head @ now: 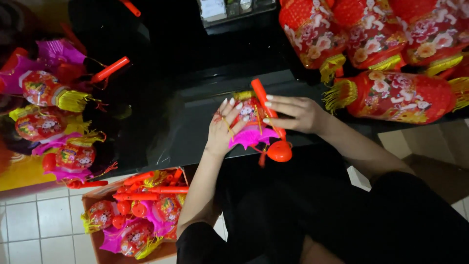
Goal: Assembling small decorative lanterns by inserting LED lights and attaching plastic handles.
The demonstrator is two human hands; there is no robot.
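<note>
Dim indoor light left the black tabletop [195, 63] nearly featureless, with slight blur and deep shadow at frame edges.

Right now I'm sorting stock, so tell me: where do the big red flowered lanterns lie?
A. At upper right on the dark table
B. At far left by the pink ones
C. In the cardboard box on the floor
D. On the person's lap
A: the big lanterns are heaped at upper right on the table; the box holds small toy lanterns.
</note>
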